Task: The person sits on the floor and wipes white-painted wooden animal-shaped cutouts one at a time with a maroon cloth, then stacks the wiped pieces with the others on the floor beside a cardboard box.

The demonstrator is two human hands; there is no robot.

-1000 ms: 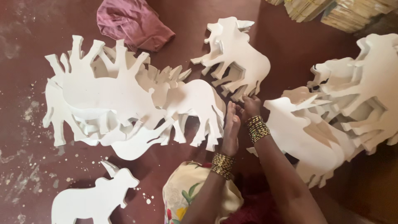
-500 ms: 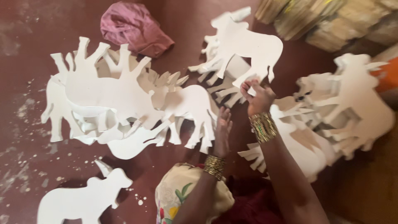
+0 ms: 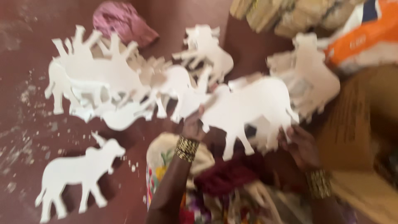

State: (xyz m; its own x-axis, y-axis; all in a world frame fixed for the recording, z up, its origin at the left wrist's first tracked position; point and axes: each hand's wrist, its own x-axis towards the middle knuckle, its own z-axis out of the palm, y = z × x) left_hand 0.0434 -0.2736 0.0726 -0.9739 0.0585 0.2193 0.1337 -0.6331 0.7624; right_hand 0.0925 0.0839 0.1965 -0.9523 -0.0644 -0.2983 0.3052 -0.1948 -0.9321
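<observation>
**White animal cutout held up between two hands above a red-brown floor**

The frame is motion-blurred; outlines are soft throughout. The left hand (image 3: 194,126) and the right hand (image 3: 302,146) together hold one flat white animal cutout (image 3: 248,110), a four-legged bull-like shape. The cutout lies between the two hands and slightly above them, its legs pointing down toward the person's lap. The left hand's grip is clenched on the cutout's left end, near the head or front leg; the right hand's grip closes on the lower right edge by the hind leg, with the fingers (image 3: 290,133) showing against the white sheet. Each wrist carries a band of gold bangles (image 3: 186,148).

To the left of the held piece, a heap of similar white cutouts (image 3: 103,83) lies on the floor (image 3: 25,137), overlapping one another, legs and horns pointing in several directions. A single cutout (image 3: 76,170) lies apart from that heap, lower left, flat on the floor. Another cutout (image 3: 207,52) lies just behind the held one, and a second stack of white shapes (image 3: 309,74) lies to the right, partly covered by it. A crumpled pink cloth (image 3: 122,20) rests at the top, near the heap. White crumbs are scattered on the floor. At the upper right are an orange and white bag (image 3: 365,29) and a brown cardboard box (image 3: 360,120).
</observation>
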